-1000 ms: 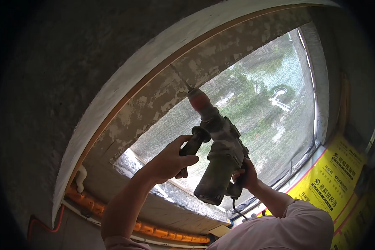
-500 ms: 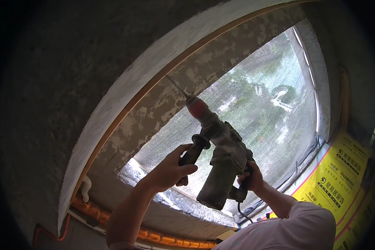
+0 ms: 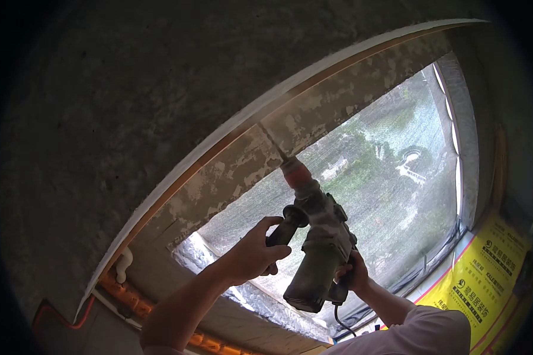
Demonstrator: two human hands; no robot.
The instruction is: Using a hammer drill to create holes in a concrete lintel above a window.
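Note:
I hold a dusty rotary hammer drill (image 3: 318, 248) overhead, its red-collared nose tilted up. My left hand (image 3: 260, 251) is closed round the black side handle, while my right hand (image 3: 356, 273) grips the rear handle, from which a dark cord hangs. The long bit (image 3: 271, 140) reaches the wooden batten (image 3: 213, 152) along the edge of the concrete overhead, with a faint pale haze at its tip; whether it is sunk in cannot be made out. Patchy bare plaster (image 3: 201, 182) lies beside the batten.
Beyond the drill is a window (image 3: 391, 154) covered with translucent mesh. Orange pipe (image 3: 133, 296), a white bent pipe (image 3: 122, 266) and red tubing (image 3: 71, 324) run at lower left. Yellow printed sheeting (image 3: 474, 278) covers the lower right wall.
The drill and bit sit lower and slightly right in the view, as does the window. The pale band along the batten looks narrower, and haze shows at the bit tip. Both grips are unchanged.

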